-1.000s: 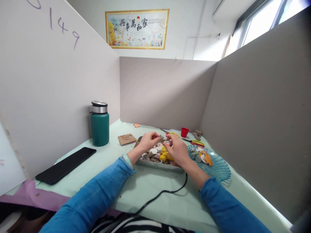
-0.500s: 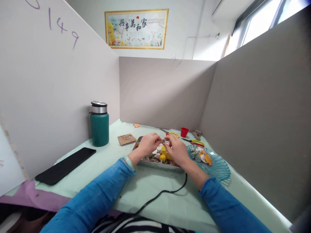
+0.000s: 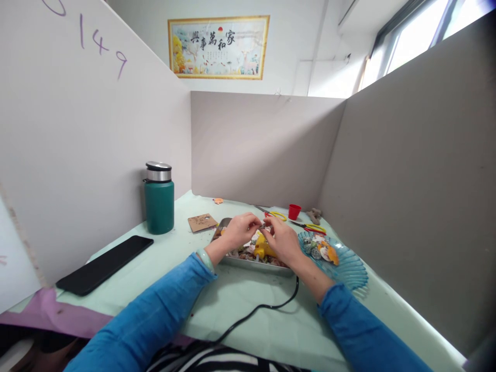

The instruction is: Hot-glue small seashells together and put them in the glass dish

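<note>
Over a metal tray (image 3: 248, 263) my left hand (image 3: 242, 230) and my right hand (image 3: 282, 238) meet with pinched fingertips. Between them is something small and dark, too small to name. In the tray, below my right hand, lies a yellow glue gun (image 3: 263, 248), partly covered by that hand. Brownish and white bits, shell-like in look, fill the tray around it. A black cord (image 3: 263, 306) runs from the tray's near right side toward my lap.
A blue glass plate (image 3: 354, 268) with shells stands at right. Behind are scissors (image 3: 277, 214), pliers-like cutters (image 3: 310, 227) and a red cup (image 3: 294, 211). At left are a green bottle (image 3: 158, 206), a black phone-like slab (image 3: 104, 263) and a brown card (image 3: 202, 222). Grey partitions enclose the table.
My left hand has shifted very slightly right, its fingertips closer to those of my right hand. The tray, glue gun and plate stay where they were.
</note>
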A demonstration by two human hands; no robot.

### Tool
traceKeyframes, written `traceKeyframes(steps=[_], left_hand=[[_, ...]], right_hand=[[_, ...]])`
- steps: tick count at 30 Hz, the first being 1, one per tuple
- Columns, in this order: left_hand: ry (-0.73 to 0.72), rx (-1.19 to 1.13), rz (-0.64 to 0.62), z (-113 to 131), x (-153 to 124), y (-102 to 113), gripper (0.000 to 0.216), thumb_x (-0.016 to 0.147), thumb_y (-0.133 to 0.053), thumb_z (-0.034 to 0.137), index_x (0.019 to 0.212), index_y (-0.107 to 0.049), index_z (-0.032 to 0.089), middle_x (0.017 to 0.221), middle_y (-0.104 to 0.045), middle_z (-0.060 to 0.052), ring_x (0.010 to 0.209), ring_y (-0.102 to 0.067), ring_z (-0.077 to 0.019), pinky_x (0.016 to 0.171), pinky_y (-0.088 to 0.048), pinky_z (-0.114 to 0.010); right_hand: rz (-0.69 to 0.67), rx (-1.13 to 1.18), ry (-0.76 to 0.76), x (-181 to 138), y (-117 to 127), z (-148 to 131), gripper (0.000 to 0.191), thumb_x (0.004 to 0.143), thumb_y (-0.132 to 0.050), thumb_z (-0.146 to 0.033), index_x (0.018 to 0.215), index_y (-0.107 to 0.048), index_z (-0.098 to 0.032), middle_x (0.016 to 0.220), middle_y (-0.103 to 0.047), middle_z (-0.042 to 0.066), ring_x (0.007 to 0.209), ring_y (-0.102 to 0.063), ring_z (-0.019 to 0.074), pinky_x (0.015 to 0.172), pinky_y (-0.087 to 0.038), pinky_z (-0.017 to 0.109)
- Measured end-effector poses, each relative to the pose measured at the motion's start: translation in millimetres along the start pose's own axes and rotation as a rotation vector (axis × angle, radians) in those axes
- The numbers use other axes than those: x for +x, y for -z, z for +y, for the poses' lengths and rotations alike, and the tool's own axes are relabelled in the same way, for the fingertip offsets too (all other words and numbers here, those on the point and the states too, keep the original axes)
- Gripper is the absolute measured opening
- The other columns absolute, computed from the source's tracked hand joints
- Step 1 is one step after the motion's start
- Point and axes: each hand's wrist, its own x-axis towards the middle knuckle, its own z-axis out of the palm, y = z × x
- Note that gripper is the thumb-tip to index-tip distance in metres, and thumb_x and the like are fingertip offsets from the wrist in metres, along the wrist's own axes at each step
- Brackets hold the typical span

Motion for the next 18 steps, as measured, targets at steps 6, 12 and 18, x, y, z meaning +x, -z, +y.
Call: traceKeyframes(steps=[6,12,18], left_hand=[[-0.031,0.033,0.012,1.1,-0.7,-1.1,0.010,0.080,-0.051,0.015,0.081,-0.060,0.018,0.080,-0.063,-0.004,0.073,-0.057,-0.0149,0.068,-0.042,-0.025],[-0.035,0.071,0.047,0.0,-2.1,-3.3,0.010,0.078,-0.050,0.012,0.082,-0.058,0.017,0.079,-0.062,-0.003,0.071,-0.056,-0.0142,0.066,-0.042,-0.025],[0.000,0.041,0.063,2.4,-1.6,-2.2,0.015,0.076,-0.050,0.011,0.087,-0.059,0.017,0.079,-0.063,-0.003,0.070,-0.057,-0.0137,0.065,-0.043,-0.025]], right_hand=[[-0.006,0.041,0.011,0.3,1.2,-2.4,0.026,0.081,-0.053,-0.023,0.106,-0.055,-0.018,0.097,-0.065,0.006,0.070,-0.060,0.0161,0.066,-0.043,0.028],[-0.001,0.031,0.021,0.2,1.6,-2.9,0.023,0.082,-0.052,-0.025,0.103,-0.056,-0.018,0.092,-0.066,0.005,0.069,-0.059,0.0166,0.065,-0.040,0.027],[0.005,0.027,0.038,0.2,0.1,-0.8,0.023,0.084,-0.051,-0.027,0.106,-0.056,-0.019,0.093,-0.065,0.005,0.072,-0.059,0.0173,0.066,-0.040,0.027]])
